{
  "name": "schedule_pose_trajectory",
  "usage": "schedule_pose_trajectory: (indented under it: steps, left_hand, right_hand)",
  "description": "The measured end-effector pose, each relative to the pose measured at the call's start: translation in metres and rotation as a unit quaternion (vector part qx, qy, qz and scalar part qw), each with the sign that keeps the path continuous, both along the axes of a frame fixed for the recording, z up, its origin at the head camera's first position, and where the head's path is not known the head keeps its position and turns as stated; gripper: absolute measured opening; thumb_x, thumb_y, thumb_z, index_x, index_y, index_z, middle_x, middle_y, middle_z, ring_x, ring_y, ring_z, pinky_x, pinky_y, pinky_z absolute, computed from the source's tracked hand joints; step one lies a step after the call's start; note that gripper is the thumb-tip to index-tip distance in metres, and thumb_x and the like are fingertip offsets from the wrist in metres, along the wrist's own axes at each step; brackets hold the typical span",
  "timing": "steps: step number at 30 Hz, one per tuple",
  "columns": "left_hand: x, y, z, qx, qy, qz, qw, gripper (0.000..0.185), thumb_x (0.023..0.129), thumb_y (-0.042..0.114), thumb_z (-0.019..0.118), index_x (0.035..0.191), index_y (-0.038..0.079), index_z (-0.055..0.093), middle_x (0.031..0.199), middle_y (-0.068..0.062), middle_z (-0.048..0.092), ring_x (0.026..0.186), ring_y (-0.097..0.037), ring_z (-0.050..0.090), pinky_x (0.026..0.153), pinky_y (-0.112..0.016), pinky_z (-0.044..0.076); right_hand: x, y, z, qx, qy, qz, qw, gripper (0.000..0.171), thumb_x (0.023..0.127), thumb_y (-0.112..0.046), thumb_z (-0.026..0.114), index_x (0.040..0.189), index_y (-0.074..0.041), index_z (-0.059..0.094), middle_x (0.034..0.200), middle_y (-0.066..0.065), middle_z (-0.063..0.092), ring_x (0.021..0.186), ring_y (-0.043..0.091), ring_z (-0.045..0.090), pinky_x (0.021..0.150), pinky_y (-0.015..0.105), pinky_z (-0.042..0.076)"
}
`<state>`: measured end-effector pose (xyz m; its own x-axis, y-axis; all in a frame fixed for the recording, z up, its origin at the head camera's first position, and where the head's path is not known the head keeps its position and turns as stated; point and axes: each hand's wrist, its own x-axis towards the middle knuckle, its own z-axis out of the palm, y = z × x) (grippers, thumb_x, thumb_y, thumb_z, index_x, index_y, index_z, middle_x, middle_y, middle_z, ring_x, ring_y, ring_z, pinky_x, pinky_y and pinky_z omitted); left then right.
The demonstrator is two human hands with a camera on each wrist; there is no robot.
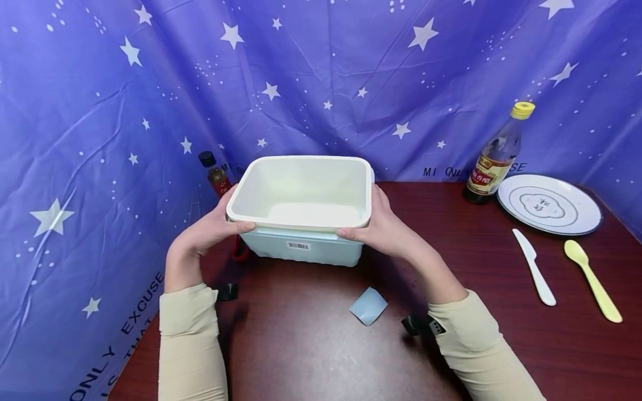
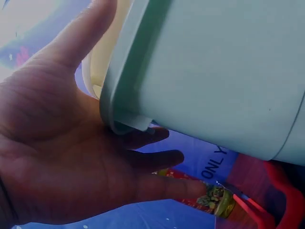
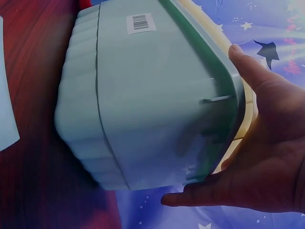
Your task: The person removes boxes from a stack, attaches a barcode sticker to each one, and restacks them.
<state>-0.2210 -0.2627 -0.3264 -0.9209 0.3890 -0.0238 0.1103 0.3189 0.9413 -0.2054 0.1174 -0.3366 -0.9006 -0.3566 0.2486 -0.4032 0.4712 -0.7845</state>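
A pale blue rectangular container [image 1: 306, 249] with a cream inner tub [image 1: 301, 195] is held between both hands at the back of the dark red table [image 1: 301, 351]. My left hand [image 1: 210, 228] grips its left end, thumb lying over the cream rim and fingers under the lip. My right hand [image 1: 388, 225] grips the right end the same way. In the left wrist view the left hand [image 2: 57, 157] reaches below the container [image 2: 214, 71]. In the right wrist view the right hand [image 3: 267, 157] cups the container [image 3: 147, 105], whose barcode label faces the camera.
A small black-capped bottle [image 1: 215, 174] and a red object [image 1: 241, 253] sit behind the container at left. A blue paper square [image 1: 368, 305] lies in front. At right are a yellow-capped bottle [image 1: 496, 161], a plate [image 1: 549, 203], a white knife [image 1: 534, 267] and a yellow spoon [image 1: 592, 278].
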Motion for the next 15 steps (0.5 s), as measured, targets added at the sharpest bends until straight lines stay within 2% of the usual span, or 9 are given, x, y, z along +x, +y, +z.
schedule_pose_trajectory:
  steps: [7, 11, 15]
  left_hand:
    - [-0.004, 0.007, -0.002, 0.012, 0.015, -0.005, 0.9998, 0.097, 0.089, 0.008, 0.075, 0.162, 0.025, 0.013, 0.157, -0.004, 0.024, 0.137, -0.024, 0.032, 0.114, -0.049, 0.029]
    - [-0.006, 0.011, -0.001, 0.009, 0.025, -0.01, 0.9996, 0.096, 0.088, 0.008, 0.076, 0.161, 0.023, 0.016, 0.155, -0.007, 0.029, 0.135, -0.026, 0.037, 0.11, -0.048, 0.034]
    - [-0.002, 0.015, 0.006, -0.039, 0.031, 0.027, 0.9984, 0.108, 0.087, 0.016, 0.08, 0.163, 0.02, 0.004, 0.162, -0.011, 0.019, 0.141, -0.028, 0.032, 0.114, -0.051, 0.03]
  right_hand:
    - [-0.006, 0.006, -0.002, 0.009, -0.003, -0.002, 1.0, 0.113, 0.078, -0.035, 0.088, 0.158, -0.01, 0.013, 0.154, 0.014, 0.025, 0.143, 0.028, 0.016, 0.113, 0.05, 0.028]
    - [-0.008, 0.012, -0.001, 0.007, -0.002, 0.007, 1.0, 0.112, 0.078, -0.034, 0.088, 0.159, -0.011, 0.014, 0.15, 0.014, 0.03, 0.142, 0.029, 0.019, 0.114, 0.05, 0.027]
    - [-0.007, 0.022, 0.003, 0.026, -0.015, 0.004, 1.0, 0.116, 0.082, -0.037, 0.084, 0.161, -0.007, 0.006, 0.159, 0.019, 0.021, 0.147, 0.03, 0.016, 0.118, 0.051, 0.023]
